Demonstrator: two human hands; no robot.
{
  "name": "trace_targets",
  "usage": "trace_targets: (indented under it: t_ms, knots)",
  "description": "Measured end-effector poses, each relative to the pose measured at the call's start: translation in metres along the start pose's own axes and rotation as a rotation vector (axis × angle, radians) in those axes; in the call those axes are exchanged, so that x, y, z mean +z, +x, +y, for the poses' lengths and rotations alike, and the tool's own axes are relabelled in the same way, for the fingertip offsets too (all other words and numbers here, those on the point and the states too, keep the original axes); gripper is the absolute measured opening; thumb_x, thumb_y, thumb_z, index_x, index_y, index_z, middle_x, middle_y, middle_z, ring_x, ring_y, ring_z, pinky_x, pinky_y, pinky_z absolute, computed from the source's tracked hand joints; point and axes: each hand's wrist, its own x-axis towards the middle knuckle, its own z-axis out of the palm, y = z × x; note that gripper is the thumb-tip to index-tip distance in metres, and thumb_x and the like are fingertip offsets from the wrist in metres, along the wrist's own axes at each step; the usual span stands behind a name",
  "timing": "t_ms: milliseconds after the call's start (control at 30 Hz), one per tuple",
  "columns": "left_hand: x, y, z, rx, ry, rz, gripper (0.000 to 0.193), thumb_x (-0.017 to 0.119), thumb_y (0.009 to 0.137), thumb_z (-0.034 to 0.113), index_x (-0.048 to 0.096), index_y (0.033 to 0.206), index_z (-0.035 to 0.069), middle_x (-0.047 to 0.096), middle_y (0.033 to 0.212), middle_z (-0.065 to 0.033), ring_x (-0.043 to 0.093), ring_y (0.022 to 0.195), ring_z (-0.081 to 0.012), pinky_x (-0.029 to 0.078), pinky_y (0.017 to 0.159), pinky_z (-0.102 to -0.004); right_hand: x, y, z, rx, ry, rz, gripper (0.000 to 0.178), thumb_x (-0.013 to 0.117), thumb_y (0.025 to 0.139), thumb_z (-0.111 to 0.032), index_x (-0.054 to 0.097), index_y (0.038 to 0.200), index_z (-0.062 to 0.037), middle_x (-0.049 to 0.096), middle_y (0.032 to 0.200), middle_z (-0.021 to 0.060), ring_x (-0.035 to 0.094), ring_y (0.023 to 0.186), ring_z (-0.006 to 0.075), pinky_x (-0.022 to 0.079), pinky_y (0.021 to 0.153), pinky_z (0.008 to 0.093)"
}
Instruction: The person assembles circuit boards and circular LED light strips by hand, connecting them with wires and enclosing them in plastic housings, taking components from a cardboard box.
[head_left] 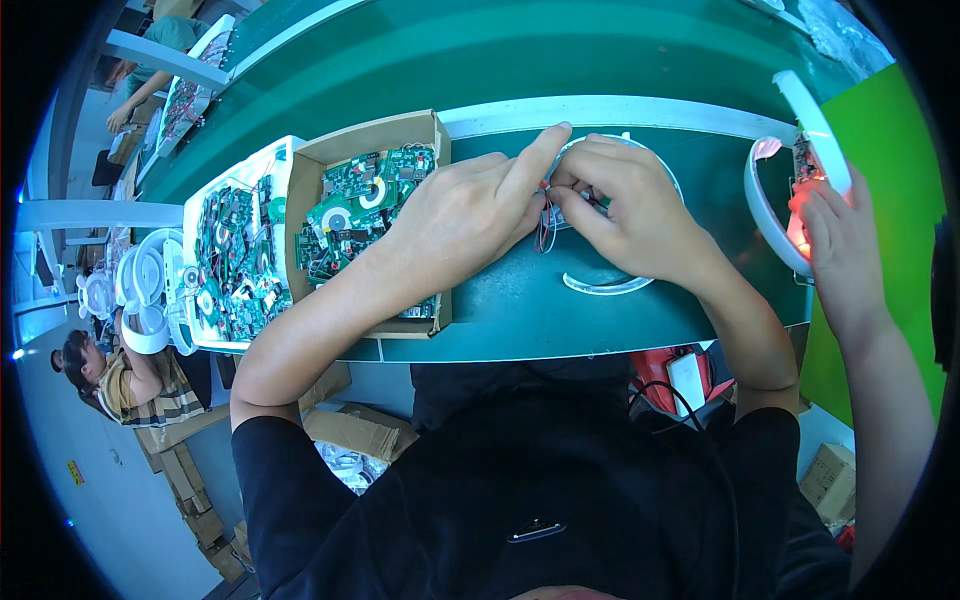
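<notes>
My left hand [470, 208] and my right hand [630, 205] meet over the green table. Thin red, black and white wires [545, 232] come out between the fingertips. The left thumb pinches at them while its index finger sticks out straight. Curled fingers and thumb of my right hand close on the same spot, at the wire ends. Beneath the right hand lies a white ring-shaped housing [672, 172], mostly covered; a bit of circuit board shows in it. A loose white curved strip [607, 287] rests on the table nearer me.
Left of my hands stand a cardboard box [443, 150] and a white tray [190, 270], both full of green circuit boards. At right, a co-worker's hand [845, 245] holds another white housing [757, 215] with a red glow. Further left are a seated person and stacked white rings [145, 280].
</notes>
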Motion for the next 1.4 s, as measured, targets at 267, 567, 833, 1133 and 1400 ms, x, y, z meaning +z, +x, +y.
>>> trace_targets:
  t_ms: [267, 567, 833, 1133, 1400]
  knots:
    - [0.0, 0.003, 0.004, 0.015, 0.043, -0.041, 0.077, 0.082, 0.087, 0.005, 0.051, 0.157, 0.001, 0.068, 0.082, -0.0122, 0.07, 0.072, -0.0304, 0.057, 0.064, -0.0428, -0.006, 0.002, -0.003, 0.222, 0.217, -0.041, 0.009, 0.071, 0.089, -0.006, 0.065, 0.087, 0.0013, 0.069, 0.078, 0.0161, 0.068, 0.07, 0.0318, 0.052, 0.066, 0.0419]
    - [0.001, 0.0, 0.003, -0.152, -0.096, -0.067, 0.076, 0.084, 0.087, 0.006, 0.054, 0.157, 0.01, 0.072, 0.087, -0.0189, 0.073, 0.074, -0.0369, 0.057, 0.068, -0.0462, -0.004, 0.001, -0.002, 0.245, 0.265, -0.074, 0.012, 0.07, 0.092, -0.01, 0.068, 0.087, 0.0011, 0.07, 0.08, 0.0183, 0.07, 0.071, 0.0329, 0.053, 0.066, 0.0432]
    - [-0.01, 0.007, 0.002, -0.278, -0.287, -0.086, 0.039, 0.077, 0.093, 0.004, 0.065, 0.13, 0.006, 0.07, 0.083, -0.0151, 0.069, 0.063, -0.0248, 0.054, 0.06, -0.0376, -0.004, -0.002, -0.003, 0.163, 0.153, 0.0, 0.014, 0.073, 0.096, -0.014, 0.071, 0.095, -0.0007, 0.069, 0.083, 0.012, 0.067, 0.073, 0.0263, 0.052, 0.066, 0.0388]
    - [-0.019, 0.015, 0.003, -0.334, -0.359, -0.166, 0.014, 0.073, 0.099, 0.004, 0.073, 0.112, -0.003, 0.072, 0.09, -0.0121, 0.067, 0.074, -0.0202, 0.053, 0.07, -0.0335, 0.009, -0.007, 0.007, 0.017, 0.095, 0.072, 0.015, 0.066, 0.097, -0.013, 0.067, 0.09, 0.0003, 0.067, 0.085, 0.0178, 0.068, 0.089, 0.039, 0.054, 0.081, 0.0504]
    - [-0.016, 0.015, 0.001, -0.301, -0.371, -0.161, 0.008, 0.074, 0.101, 0.005, 0.073, 0.107, -0.001, 0.067, 0.087, -0.0122, 0.063, 0.071, -0.0232, 0.05, 0.066, -0.0346, 0.016, -0.012, 0.014, -0.123, -0.015, 0.117, 0.009, 0.071, 0.095, -0.011, 0.067, 0.092, -0.003, 0.065, 0.087, 0.0129, 0.064, 0.085, 0.0346, 0.055, 0.076, 0.046]
